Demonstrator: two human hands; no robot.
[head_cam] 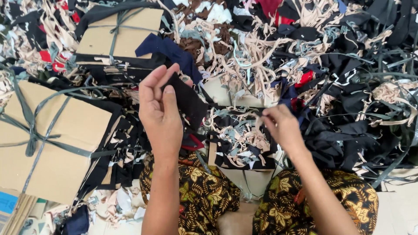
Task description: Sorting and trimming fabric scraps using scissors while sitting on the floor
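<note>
the left hand (160, 114) is raised, fingers pressed together with the thumb, pinching a black fabric piece (188, 103) that hangs to its right. the right hand (282, 126) has its fingers curled, pinching a thin pale strip (257, 116) over a small stack of scraps (241, 140) between the knees. a cardboard bundle (50, 143) tied with grey strips, black pieces sandwiched under it, lies at the left edge of the floor; a second tied bundle (118, 35) sits toward the far left corner. a heap of mixed offcuts (348, 65) fills the far and right sides.
</note>
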